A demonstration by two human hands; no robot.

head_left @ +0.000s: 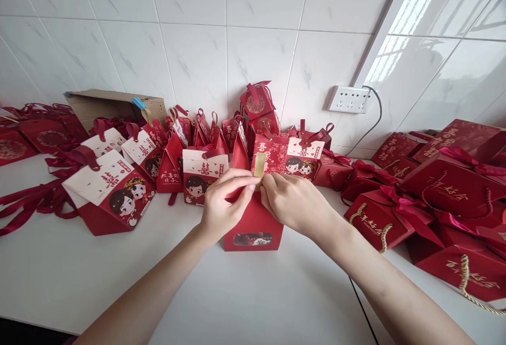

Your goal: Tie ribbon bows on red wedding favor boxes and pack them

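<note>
A red gift box [253, 216] stands upright in front of me on the white table, with a small clear window low on its front. From its top rises a loop of gold ribbon [260, 164]. My left hand [227, 197] pinches this ribbon between thumb and fingers, from the left. Closed in a fist, my right hand [294, 197] presses against the lower part of the ribbon at the box top. Its fingertips are mostly hidden, and both hands cover the upper part of the box.
Finished-looking red and white gift boxes [114, 192] stand at left and behind. Larger red boxes with rope handles [454, 187] are stacked at right. A cardboard carton [118, 105] lies at the back, near loose dark red ribbons [27, 202]. A socket [348, 99] with a cable is on the tiled wall.
</note>
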